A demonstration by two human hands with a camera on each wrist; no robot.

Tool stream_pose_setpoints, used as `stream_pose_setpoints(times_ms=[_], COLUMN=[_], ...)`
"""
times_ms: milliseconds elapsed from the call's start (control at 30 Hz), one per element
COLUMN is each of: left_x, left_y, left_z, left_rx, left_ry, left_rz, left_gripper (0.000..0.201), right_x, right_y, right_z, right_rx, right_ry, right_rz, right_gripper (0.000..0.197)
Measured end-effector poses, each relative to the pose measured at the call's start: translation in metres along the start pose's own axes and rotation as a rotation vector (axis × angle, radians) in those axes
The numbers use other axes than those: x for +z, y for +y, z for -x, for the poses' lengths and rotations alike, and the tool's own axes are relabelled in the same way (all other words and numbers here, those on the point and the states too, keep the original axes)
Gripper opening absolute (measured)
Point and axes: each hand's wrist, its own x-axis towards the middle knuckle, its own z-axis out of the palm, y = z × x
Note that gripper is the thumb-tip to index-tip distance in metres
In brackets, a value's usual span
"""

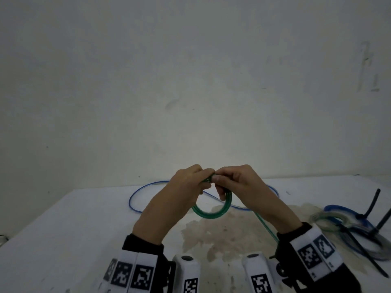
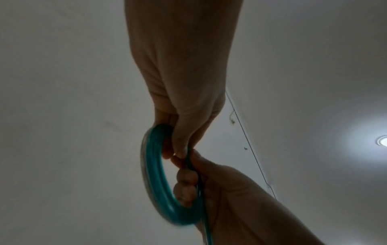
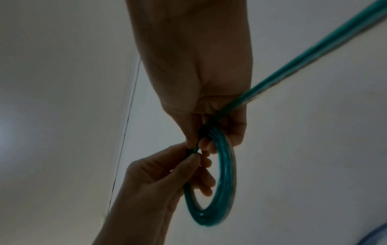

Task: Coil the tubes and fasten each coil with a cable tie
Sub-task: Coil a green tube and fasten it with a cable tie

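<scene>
A brownish stain is spreading over the white table near its front edge. Behind the table, a scuffed pale wall is rising.

The top of the green coil is hidden inside the grip where the left hand and right hand meet; its loose tail passes out of sight behind the right cuff; the blue tube on the desk is partly covered by both hands; the tied coils are cut by the right edge; their black cable ties blur together; in the left wrist view the coil's outer rim is smeared.
</scene>
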Motion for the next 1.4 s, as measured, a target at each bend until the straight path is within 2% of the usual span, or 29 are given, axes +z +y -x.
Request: stream_pose_setpoints(times_ms=[67,200,367,433,500,567,633,733,767,833,900,967,1067,1233,1300,1400], left_x=[0.003,0.007,0.008,0.01,0.011,0.012,0.01,0.005,0.004,0.002,0.002,0.002,0.003,-0.001,-0.004,-0.004], left_y=[0.0,-0.003,0.0,0.001,0.002,0.003,0.004,0.005,0.008,0.013,0.015,0.015,0.013,0.007,0.006,0.009], left_z=[-0.002,0.001,0.004,0.005,0.005,0.003,0.001,0.001,0.0,0.0,0.0,0.0,-0.001,-0.002,-0.003,-0.004], left_rx=[0.028,-0.03,-0.2,-0.273,-0.329,-0.398,-0.493,-0.572,-0.571,-0.563,-0.586,-0.593,-0.607,-0.695,-0.713,-0.721], left_ry=[0.043,0.202,0.484,0.569,0.599,0.546,0.404,0.193,0.13,0.029,0.011,0.038,0.152,0.554,0.624,0.625], left_rz=[-0.126,-0.222,-0.214,-0.163,-0.112,-0.066,0.001,0.181,0.248,0.329,0.364,0.388,0.428,0.592,0.613,0.69], left_gripper=[0.016,0.012,0.028,0.028,0.023,0.012,0.006,0.012,0.01,0.024,0.035,0.037,0.037,0.037,0.037,0.036], right_x=[0.002,0.006,0.028,0.045,0.054,0.049,0.034,0.016,0.013,0.01,0.01,0.011,0.014,0.022,0.032,0.04], right_y=[-0.001,0.002,0.006,0.007,0.009,0.012,0.016,0.019,0.018,0.016,0.014,0.012,0.009,0.011,0.013,0.013], right_z=[-0.001,-0.003,0.0,0.0,0.0,-0.001,-0.002,-0.003,-0.003,-0.001,0.0,0.0,-0.001,-0.001,-0.001,-0.002], right_rx=[-0.001,0.023,0.104,0.083,0.055,0.066,0.058,0.005,0.004,0.013,0.007,-0.013,-0.028,0.011,0.001,-0.039], right_ry=[0.018,0.065,0.132,0.194,0.251,0.267,0.236,0.095,0.035,-0.051,-0.09,-0.085,-0.02,0.082,0.1,0.156], right_rz=[0.017,0.008,-0.321,-0.356,-0.35,-0.317,-0.173,0.178,0.247,0.321,0.343,0.318,0.212,-0.074,-0.101,-0.122], right_gripper=[0.024,0.028,0.029,0.026,0.023,0.023,0.025,0.026,0.024,0.02,0.018,0.018,0.02,0.024,0.024,0.019])
